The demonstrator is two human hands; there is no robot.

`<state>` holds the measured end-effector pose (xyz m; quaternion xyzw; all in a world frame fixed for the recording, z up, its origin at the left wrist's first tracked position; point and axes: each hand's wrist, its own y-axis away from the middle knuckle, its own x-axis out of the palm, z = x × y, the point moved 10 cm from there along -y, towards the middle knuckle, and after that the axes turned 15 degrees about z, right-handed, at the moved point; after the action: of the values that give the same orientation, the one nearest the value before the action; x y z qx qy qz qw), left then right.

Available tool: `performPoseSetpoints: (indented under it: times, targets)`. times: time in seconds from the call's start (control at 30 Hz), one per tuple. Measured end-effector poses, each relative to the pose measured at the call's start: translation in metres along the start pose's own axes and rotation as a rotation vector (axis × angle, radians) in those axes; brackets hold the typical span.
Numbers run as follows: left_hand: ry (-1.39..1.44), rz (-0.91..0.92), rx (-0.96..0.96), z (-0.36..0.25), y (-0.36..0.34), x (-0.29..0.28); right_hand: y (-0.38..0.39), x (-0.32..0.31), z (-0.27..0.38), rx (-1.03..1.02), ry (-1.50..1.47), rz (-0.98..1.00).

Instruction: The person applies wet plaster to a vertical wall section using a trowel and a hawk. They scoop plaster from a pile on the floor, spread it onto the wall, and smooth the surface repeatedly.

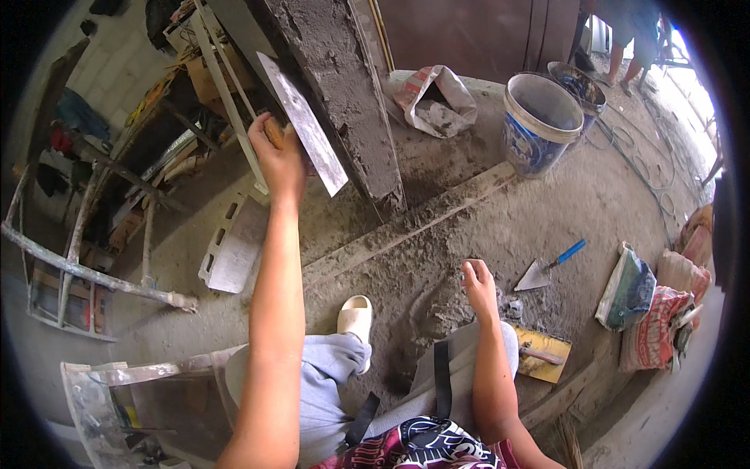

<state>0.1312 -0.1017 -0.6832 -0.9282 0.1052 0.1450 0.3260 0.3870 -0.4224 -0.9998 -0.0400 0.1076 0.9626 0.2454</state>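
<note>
My left hand [279,160] is raised and wrapped round the wooden handle of a plastering trowel [303,125]. The trowel's long flat steel blade is tilted close to a column [344,94] coated in rough grey mortar; whether it touches cannot be told. Lower down, my right hand [479,288] hovers above wet mortar [437,309] on the floor, its fingers curled together. Anything inside those fingers is hidden. A pointing trowel [537,275] with a blue handle lies to the right of that hand. Beside my right knee rests a yellow float [551,350] with mortar on it.
A paint bucket [539,129] and an open sack [439,102] stand beyond the column. More sacks [656,328] lie at right, near a hose [637,160]. At left are a hollow block [234,242] and a metal frame [101,273]. Another person's legs [625,59] show far right.
</note>
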Motion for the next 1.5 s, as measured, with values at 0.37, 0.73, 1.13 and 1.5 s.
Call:
performPoseSetpoints:
  times: [0.37,0.73,1.13,1.5]
  targets:
    - [-0.201,-0.007,0.013,0.01,0.012,0.021,0.002,0.005,0.002,0.013,-0.025,0.029]
    - [-0.26,-0.019,0.019,0.021,0.013,0.027,0.002,0.006,0.004,-0.012,-0.043,0.039]
    - [-0.217,-0.009,-0.021,0.021,0.019,0.03,0.008,0.005,0.008,0.049,-0.031,0.053]
    - [-0.097,-0.004,0.002,0.027,0.032,0.031,0.01,0.003,0.008,0.028,-0.025,0.051]
